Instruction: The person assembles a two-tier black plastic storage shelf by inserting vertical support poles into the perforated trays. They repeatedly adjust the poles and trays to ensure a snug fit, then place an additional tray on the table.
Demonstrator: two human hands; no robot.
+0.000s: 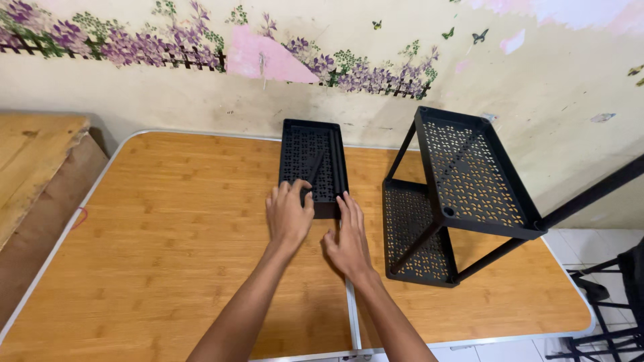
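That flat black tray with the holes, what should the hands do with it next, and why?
Probably close both hands on the tray's near edge and lift it. The left hand and right hand lie open there, gripping nothing, and the rack beside it has two shelves.

Wood-grain table [168, 255] with pale metal rim. A black perforated tray [312, 161] lies flat at its far edge. Just beside it, a black two-tier rack [463, 188] rests tilted.

Single head view, looking down, table [168, 268] close, wall [168, 94] behind
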